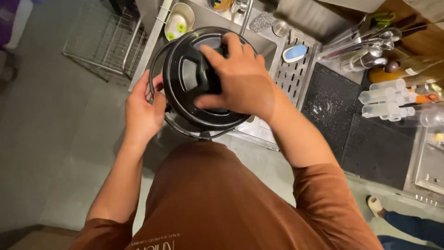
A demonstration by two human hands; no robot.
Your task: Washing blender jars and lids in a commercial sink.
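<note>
Right of centre I see clear plastic bottles (pixel 384 102) lying on a black mat (pixel 370 148). My right hand (pixel 240 78) presses fingers spread on the round black pot (pixel 185 78) at centre top, while my left hand (pixel 141 111) clasps its rim.

At the right edge, on the counter, an amber bottle (pixel 418 69) lies on its side with a white rectangular label (pixel 410 71). The brown shirt has small pale print (pixel 155 243) near the bottom edge.
</note>
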